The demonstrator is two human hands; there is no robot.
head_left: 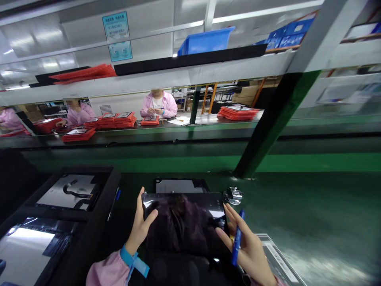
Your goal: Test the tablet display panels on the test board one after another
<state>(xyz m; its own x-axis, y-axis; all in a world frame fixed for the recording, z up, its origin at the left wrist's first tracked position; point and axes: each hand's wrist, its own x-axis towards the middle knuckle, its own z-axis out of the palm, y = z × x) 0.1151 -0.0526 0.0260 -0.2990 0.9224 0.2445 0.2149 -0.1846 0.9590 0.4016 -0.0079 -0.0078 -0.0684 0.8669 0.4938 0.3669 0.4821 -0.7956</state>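
Note:
A black glossy tablet screen (184, 226) is held up in front of me, its dark face reflecting a pink shape. My left hand (141, 226) grips its left edge, thumb on the front. At the right edge, my right hand (245, 242) closes on the same screen. A blue pen (237, 238) is tucked among the right hand's fingers. Behind the screen lies another panel (181, 186) with a grey back, partly covered. A shiny metal tally counter (233, 195) stands just beyond my right hand. A blue wrist strap (133, 260) circles my left wrist.
Left of me, a black foam tray (102, 198) holds panels with silver backs. A framed sheet (279, 258) lies by my right forearm. A dark slanted post (268, 127) rises from the green bench (312, 214). Across it, people in pink work beside red stacks (238, 113).

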